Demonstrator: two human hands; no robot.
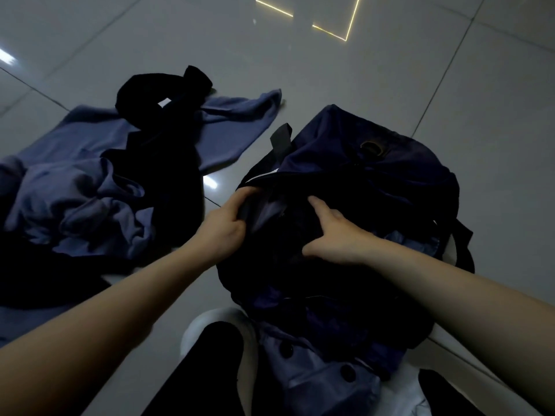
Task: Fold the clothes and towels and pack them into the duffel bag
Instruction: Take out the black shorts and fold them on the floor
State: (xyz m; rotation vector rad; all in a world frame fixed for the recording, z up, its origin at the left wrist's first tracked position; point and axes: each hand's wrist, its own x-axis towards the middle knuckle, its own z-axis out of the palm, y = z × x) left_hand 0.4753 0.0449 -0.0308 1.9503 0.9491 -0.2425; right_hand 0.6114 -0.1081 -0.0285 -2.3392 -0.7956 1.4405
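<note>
The scene is dim, and much of the dark fabric runs together, so seams and edges inside the duffel bag (375,175) are hard to make out; its inside shows only as a black hollow with a pale strip of lining at the opening. The navy bag sits on the tiled floor (330,70) right of centre, its lower end lost under a bluish garment with dark buttons (315,370) at the bottom of the frame, which is cut off by the lower edge. The left hand (222,223) is at the bag's near-left rim, its fingers (243,195) curled round the dark edge of the opening and gripping it. The right hand (333,232) lies on dark cloth in the mouth of the bag, forefinger stretched out and thumb spread, the other fingers hidden behind the hand, so whether it grips the cloth cannot be told. In the left half of the frame a heap of blue clothes (90,187) lies crumpled on the floor, with a black garment (165,121) draped over it; a small white tag shows on the black one, too small to read. No writing or brand mark is legible on the bag. A metal ring (372,149) shows near its top.
</note>
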